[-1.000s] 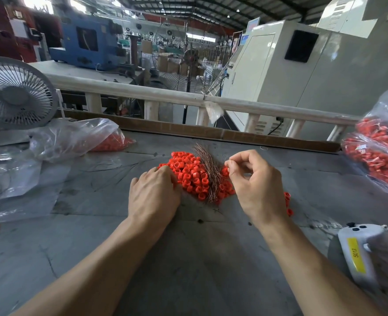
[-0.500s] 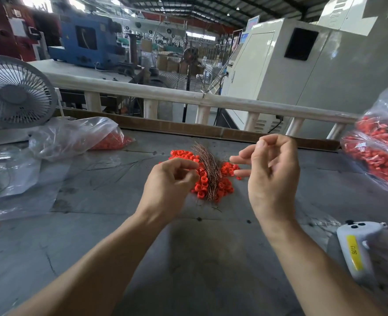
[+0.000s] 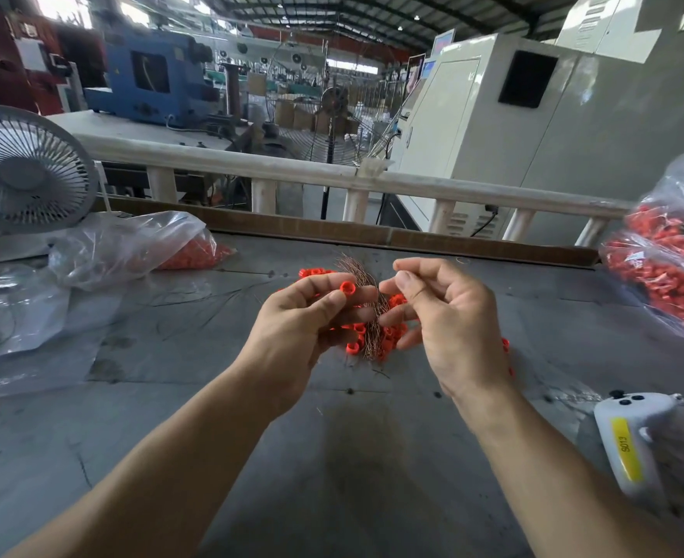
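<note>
Head view, centre of frame: left hand (image 3: 292,332) pinches one red cap (image 3: 347,287) between thumb and forefinger, raised above the pile of red caps (image 3: 356,336) and the copper wire bundle (image 3: 362,271) lying on the table (image 3: 332,457). Right hand (image 3: 449,316) is just beside it, thumb and forefinger tips pressed together, other fingers loosely spread. Whether a wire sits in that pinch cannot be told. Risks, as judged: any wire offered may miss the cap's small bore and bend, and a light grip may drop the cap into the pile.
</note>
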A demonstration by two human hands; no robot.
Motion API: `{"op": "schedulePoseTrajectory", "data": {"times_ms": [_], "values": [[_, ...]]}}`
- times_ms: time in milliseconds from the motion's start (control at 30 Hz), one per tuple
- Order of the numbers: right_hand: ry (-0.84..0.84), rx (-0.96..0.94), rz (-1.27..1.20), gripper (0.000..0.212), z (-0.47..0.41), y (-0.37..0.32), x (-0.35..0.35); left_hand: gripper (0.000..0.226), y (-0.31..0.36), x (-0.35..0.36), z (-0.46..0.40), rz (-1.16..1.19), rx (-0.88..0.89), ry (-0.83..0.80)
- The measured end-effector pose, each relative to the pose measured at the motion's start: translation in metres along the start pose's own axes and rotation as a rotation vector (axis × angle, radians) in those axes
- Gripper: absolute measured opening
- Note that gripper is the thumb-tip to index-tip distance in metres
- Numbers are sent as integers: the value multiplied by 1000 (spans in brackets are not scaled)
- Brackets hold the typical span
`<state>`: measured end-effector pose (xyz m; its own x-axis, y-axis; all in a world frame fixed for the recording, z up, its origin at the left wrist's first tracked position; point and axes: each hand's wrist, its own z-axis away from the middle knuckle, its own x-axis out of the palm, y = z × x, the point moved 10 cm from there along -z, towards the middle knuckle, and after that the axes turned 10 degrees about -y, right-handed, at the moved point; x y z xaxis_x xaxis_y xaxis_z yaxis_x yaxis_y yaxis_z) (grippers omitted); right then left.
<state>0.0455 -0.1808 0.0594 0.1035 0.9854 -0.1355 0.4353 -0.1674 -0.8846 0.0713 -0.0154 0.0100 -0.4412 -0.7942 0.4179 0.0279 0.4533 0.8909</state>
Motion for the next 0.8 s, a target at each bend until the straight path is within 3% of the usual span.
{"op": "schedulePoseTrajectory", "data": {"times_ms": [300,800], "values": [[-117,-11,88,25,3,-4,16,24,2,-3,2,-46,18,14],[-110,28,217,8,13,-14,27,34,10,-6,2,-87,110,32]]}}
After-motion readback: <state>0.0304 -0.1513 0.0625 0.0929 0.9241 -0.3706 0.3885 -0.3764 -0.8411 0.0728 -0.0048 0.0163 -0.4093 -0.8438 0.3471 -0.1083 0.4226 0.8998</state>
